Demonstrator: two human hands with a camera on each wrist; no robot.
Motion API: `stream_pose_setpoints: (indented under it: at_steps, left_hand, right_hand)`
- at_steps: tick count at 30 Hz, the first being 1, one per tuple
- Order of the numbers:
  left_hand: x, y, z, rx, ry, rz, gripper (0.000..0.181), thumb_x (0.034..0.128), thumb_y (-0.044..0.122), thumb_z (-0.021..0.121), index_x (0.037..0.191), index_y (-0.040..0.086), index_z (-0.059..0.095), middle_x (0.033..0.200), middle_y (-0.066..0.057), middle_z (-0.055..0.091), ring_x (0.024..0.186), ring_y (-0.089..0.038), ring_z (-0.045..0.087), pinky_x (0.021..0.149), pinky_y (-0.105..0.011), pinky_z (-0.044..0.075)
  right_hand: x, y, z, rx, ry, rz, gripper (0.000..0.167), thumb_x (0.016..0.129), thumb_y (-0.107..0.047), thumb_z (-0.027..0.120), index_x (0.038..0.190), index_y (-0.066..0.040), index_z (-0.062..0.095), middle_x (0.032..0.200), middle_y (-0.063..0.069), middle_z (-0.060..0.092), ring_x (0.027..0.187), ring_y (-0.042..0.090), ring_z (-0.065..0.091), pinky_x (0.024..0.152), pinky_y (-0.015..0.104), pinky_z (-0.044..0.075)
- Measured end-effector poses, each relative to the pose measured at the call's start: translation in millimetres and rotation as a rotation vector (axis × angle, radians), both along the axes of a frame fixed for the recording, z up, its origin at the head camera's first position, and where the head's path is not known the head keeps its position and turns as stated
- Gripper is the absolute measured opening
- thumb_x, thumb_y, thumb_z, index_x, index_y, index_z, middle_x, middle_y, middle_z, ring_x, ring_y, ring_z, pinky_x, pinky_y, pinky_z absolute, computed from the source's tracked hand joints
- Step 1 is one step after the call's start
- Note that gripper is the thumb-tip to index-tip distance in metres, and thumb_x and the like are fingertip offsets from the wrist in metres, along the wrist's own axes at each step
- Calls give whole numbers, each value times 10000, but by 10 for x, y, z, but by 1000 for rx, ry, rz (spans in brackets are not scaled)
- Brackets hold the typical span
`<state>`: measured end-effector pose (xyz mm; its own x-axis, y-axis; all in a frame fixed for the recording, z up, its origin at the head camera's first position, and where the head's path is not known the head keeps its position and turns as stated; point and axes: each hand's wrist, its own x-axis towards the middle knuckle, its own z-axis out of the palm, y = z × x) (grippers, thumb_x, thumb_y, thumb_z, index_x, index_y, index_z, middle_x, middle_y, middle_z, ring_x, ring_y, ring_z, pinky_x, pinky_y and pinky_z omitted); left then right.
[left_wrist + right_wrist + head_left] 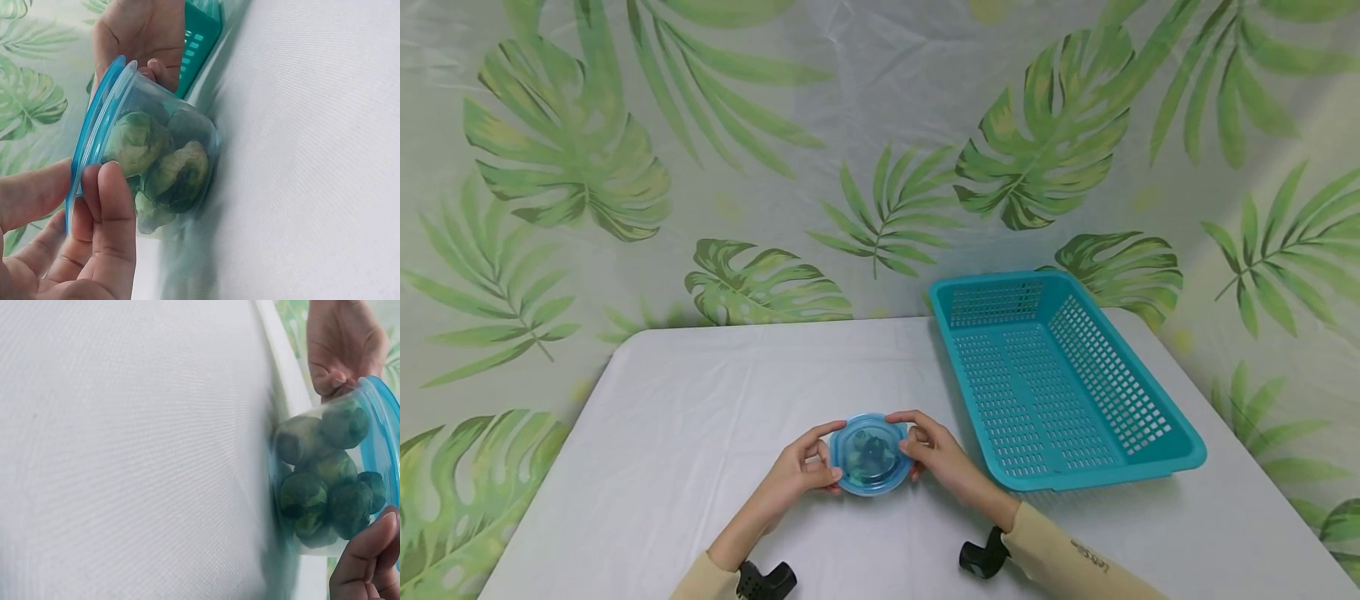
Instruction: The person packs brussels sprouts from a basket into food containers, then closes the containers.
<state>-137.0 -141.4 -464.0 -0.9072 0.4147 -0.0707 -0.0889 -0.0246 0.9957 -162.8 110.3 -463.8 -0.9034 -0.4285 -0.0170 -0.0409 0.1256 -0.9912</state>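
Note:
A round clear plastic container [169,169] with a blue lid [868,454] stands on the white table near its front middle. Through its wall I see several Brussels sprouts [303,500]. The left hand [801,467] pinches the rim and lid from the left, thumb on top and fingers curled beneath the edge. On the opposite side the right hand [936,450] grips the same rim between thumb and fingers. The lid lies over the container's rim; whether it is pressed fully down, I cannot tell.
A teal perforated plastic basket [1030,400] stands at the right of the table, close to the right forearm. The white tablecloth [625,467] spreads to the left. Behind the table hangs a leaf-patterned curtain [880,100].

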Motion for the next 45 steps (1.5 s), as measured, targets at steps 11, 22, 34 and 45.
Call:
stream_pose_setpoints:
  at_steps: [11, 22, 34, 45]
  left_hand:
    - [-2, 19, 13, -3, -6, -10, 656, 870, -43, 632, 1453, 6, 334, 822, -48, 448, 751, -163, 647, 725, -351, 562]
    - [-22, 12, -6, -1, -15, -17, 653, 870, -39, 640, 1450, 7, 344, 802, -45, 445, 712, -187, 642, 711, -356, 564]
    - [-124, -53, -8, -73, -4, -126, 533, 990, 96, 523, 1482, 100, 320, 883, -103, 472, 745, -261, 636, 732, -435, 561]
    - [-225, -57, -9, -18, -44, -101, 497, 957, 35, 526, 1436, 31, 394, 804, -66, 457, 701, -213, 623, 687, -361, 556]
  right_hand:
    - [-23, -24, -17, 1, -17, -30, 355, 921, 19, 532, 1274, -1, 556, 653, 29, 430, 562, 146, 509, 525, 248, 471]
    - [-4, -18, -17, 10, -34, -30, 360, 924, 16, 533, 1284, -8, 548, 658, 22, 420, 569, 152, 506, 535, 250, 474]
    - [10, -7, -5, 41, 9, 6, 414, 960, -30, 507, 1372, -69, 508, 827, 87, 452, 629, 181, 507, 559, 278, 495]
    - [-41, -21, -16, 9, -13, -28, 420, 908, 19, 511, 1323, -23, 559, 819, 78, 448, 686, 186, 484, 569, 286, 477]
